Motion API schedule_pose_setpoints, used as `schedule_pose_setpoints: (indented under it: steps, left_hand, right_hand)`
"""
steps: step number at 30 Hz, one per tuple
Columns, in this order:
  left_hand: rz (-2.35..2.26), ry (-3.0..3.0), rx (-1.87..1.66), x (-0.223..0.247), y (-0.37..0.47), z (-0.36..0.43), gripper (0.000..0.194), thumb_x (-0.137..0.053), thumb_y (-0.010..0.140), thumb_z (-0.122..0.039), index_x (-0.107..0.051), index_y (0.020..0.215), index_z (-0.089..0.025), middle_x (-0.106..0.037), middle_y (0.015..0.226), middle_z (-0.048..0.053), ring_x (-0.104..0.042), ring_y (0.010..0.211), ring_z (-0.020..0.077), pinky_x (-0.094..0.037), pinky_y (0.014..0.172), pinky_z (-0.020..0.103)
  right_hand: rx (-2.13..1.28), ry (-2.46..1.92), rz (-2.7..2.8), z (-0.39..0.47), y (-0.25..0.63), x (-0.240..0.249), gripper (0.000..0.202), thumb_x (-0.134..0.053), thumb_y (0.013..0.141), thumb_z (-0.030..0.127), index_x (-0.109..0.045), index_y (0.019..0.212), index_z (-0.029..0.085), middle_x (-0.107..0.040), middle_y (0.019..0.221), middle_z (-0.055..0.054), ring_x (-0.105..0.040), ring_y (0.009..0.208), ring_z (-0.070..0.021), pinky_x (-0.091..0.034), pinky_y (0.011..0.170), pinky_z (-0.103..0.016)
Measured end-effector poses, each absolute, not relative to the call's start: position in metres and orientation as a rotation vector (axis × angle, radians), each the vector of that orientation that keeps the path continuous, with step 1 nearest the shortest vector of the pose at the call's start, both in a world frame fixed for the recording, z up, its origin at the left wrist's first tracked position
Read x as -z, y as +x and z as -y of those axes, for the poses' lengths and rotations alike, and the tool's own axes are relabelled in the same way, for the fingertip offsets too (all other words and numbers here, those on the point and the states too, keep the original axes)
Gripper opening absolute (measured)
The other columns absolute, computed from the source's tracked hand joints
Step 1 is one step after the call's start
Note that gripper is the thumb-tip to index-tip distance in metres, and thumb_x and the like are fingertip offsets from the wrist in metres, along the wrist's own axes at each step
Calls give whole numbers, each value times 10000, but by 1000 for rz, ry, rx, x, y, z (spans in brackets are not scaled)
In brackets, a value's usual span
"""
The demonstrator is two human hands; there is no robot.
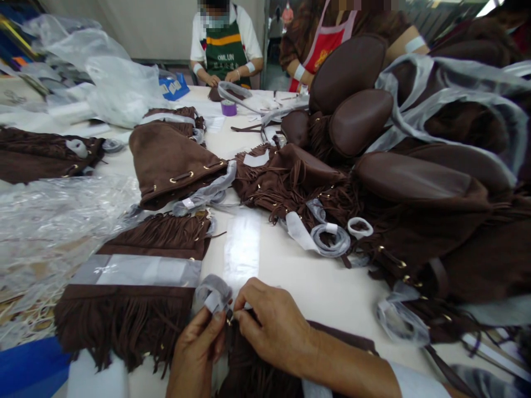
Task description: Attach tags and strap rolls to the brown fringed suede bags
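Note:
At the bottom centre, my left hand pinches the end of a strap coil wrapped in translucent film and a white band. Close beside it my right hand has thumb and fingers pressed together at the edge of a dark brown fringed bag. What lies between the right fingertips is too small to make out. My right forearm hides much of this bag. To the left lies another brown fringed bag, with a band of clear film around it.
A brown drawstring bag lies beyond my hands. Several brown bags with smooth oval bases are heaped at the right. Clear plastic film covers the left side. Across the table, a person in a green apron handles something brown.

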State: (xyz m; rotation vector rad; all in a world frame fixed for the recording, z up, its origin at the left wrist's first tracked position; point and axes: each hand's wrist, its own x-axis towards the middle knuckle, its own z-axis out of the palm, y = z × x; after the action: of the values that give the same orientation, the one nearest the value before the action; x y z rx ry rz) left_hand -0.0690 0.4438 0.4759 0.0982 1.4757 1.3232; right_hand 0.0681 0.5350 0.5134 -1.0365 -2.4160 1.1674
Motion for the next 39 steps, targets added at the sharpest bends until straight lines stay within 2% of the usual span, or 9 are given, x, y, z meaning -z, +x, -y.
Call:
schedule_pose_setpoints:
  steps: [8, 12, 16, 23, 30, 36, 39]
  left_hand:
    - [-1501, 82, -1323, -474, -68, -443, 531, -811, 660, -465, -682, 1083, -171, -369, 483, -88, -255, 458, 46, -168, 450, 179]
    - [-1479, 104, -1304, -466, -69, -440, 531, -776, 706, -486, -659, 1115, -169, -355, 461, -91, -251, 449, 47, -151, 453, 184]
    - [-1488, 121, -1324, -460, -70, -437, 466, -772, 714, -467, -665, 1052, -164, -372, 470, -88, -261, 447, 44, -173, 454, 187]
    - [-1484, 108, -1342, -469, -67, -440, 551, -759, 710, -516, -656, 1118, -161, -349, 450, -95, -243, 432, 47, -157, 440, 185]
    - [-1472, 173, -1355, -474, -67, -442, 482, -727, 739, -521, -668, 1053, -159, -361, 462, -88, -255, 443, 56, -173, 439, 191]
    - [-1475, 201, -1349, -479, -68, -442, 500, -695, 769, -533, -638, 1090, -154, -356, 446, -95, -250, 433, 60, -177, 432, 192]
    - [-1436, 211, -1370, -478, -69, -441, 522, -690, 775, -526, -613, 1141, -162, -350, 446, -101, -251, 432, 58, -180, 432, 184]
  right_hand:
    - [-1136, -1066, 2477, -534, 66, -518, 78, -512, 881, 211, -563, 940, 221, -614, 929, 2, -606, 819, -144, -422, 730, -258]
    - [-1127, -1070, 2506, -533, 65, -518, 74, -513, 873, 204, -564, 925, 219, -609, 926, -2, -606, 834, -150, -416, 729, -264]
    - [-1108, -1097, 2516, -533, 63, -519, 69, -520, 870, 202, -565, 915, 227, -604, 908, 3, -600, 828, -159, -401, 724, -280]
    - [-1134, -1072, 2522, -532, 60, -522, 66, -531, 859, 182, -568, 898, 219, -600, 893, 6, -589, 804, -148, -397, 713, -266]
    - [-1215, -981, 2535, -536, 62, -525, 65, -541, 870, 168, -580, 895, 213, -597, 909, 6, -585, 826, -135, -411, 744, -248]
    - [-1372, -1148, 2416, -539, 60, -527, 61, -549, 865, 170, -598, 879, 203, -621, 817, 28, -560, 627, -95, -382, 611, -226]
    - [-1380, -1218, 2388, -539, 59, -531, 59, -550, 872, 199, -604, 893, 208, -628, 737, 39, -553, 605, -101, -366, 585, -221]
